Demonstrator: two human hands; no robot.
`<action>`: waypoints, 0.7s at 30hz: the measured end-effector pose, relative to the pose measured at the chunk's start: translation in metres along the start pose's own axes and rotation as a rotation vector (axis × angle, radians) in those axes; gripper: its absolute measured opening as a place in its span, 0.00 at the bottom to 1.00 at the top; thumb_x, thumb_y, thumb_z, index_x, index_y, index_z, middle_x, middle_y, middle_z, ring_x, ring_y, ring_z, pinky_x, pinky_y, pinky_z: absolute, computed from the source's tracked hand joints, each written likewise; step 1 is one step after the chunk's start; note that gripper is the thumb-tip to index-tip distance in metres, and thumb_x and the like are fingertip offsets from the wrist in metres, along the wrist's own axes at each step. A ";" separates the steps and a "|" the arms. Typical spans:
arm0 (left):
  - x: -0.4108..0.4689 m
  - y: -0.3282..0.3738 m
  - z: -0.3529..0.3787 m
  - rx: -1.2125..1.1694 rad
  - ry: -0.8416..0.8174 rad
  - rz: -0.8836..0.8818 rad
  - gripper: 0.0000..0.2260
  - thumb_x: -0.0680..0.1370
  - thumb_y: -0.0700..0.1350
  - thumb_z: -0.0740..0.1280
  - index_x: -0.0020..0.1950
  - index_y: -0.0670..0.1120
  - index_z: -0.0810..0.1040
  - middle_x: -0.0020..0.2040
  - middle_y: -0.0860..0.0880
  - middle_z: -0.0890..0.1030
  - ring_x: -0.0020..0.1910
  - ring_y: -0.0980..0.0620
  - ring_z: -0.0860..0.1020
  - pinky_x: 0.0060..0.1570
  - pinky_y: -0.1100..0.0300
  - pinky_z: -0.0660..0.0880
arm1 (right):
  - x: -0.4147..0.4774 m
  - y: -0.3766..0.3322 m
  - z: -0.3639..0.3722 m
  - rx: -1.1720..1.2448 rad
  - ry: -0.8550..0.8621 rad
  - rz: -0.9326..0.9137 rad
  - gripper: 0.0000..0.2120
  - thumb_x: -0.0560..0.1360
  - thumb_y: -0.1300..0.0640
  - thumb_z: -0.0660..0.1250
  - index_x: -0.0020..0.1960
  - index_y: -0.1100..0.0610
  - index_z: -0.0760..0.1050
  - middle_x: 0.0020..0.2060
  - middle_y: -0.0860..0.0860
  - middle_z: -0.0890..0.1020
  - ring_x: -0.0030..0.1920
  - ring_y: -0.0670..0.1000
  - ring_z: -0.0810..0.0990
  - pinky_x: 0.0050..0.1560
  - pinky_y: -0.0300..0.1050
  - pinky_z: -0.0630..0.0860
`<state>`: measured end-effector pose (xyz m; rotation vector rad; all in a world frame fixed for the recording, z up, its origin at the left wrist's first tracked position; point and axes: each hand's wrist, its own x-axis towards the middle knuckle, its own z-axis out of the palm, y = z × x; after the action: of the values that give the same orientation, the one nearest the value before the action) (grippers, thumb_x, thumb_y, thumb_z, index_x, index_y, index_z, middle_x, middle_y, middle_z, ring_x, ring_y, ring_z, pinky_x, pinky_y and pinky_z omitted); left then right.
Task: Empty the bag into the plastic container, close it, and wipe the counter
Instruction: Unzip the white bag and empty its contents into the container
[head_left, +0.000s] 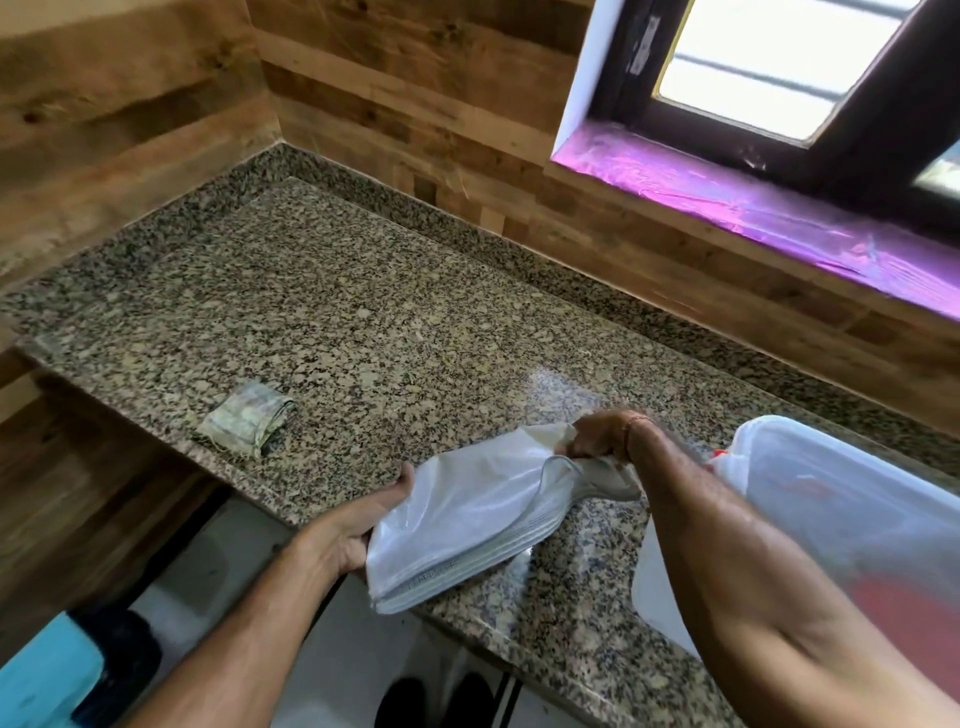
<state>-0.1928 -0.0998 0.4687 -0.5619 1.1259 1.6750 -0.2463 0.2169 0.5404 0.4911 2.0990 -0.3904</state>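
Observation:
A white woven bag (467, 514) lies folded flat near the front edge of the speckled granite counter (337, 322). My left hand (363, 525) grips its near left end, thumb on top. My right hand (597, 434) pinches the bunched far end of the bag. At the right stands a translucent plastic container (852, 519) with reddish contents showing through its wall; my right forearm crosses in front of it. A folded greenish cloth (249, 423) lies on the counter to the left, apart from both hands.
Wood-panelled walls meet at the counter's back left corner. A window with a purple-covered sill (753, 208) sits at the upper right. Below the counter's front edge are a white floor, a blue object (47, 686) and dark footwear (436, 701).

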 end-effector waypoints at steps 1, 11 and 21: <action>0.001 0.000 -0.002 0.005 0.028 -0.007 0.37 0.74 0.62 0.70 0.76 0.39 0.72 0.66 0.33 0.80 0.65 0.33 0.79 0.53 0.36 0.81 | 0.002 0.002 -0.001 0.027 0.023 -0.013 0.19 0.84 0.52 0.64 0.71 0.59 0.78 0.70 0.61 0.79 0.57 0.53 0.79 0.59 0.47 0.76; -0.003 0.012 -0.010 0.030 0.018 0.037 0.33 0.57 0.53 0.88 0.57 0.40 0.86 0.58 0.34 0.84 0.48 0.37 0.86 0.43 0.43 0.83 | -0.006 0.004 -0.012 0.158 0.120 -0.159 0.12 0.81 0.50 0.69 0.53 0.59 0.81 0.51 0.56 0.86 0.47 0.54 0.83 0.52 0.53 0.82; -0.064 0.119 0.099 0.299 -0.029 0.362 0.27 0.71 0.60 0.73 0.61 0.42 0.84 0.58 0.37 0.85 0.54 0.34 0.85 0.50 0.33 0.82 | -0.121 0.049 -0.098 0.394 0.506 -0.350 0.13 0.82 0.57 0.68 0.58 0.67 0.81 0.49 0.60 0.84 0.47 0.57 0.77 0.50 0.57 0.76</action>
<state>-0.2614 -0.0511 0.6131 -0.1477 1.4898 1.7625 -0.2323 0.2802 0.6907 0.4813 2.6197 -0.9795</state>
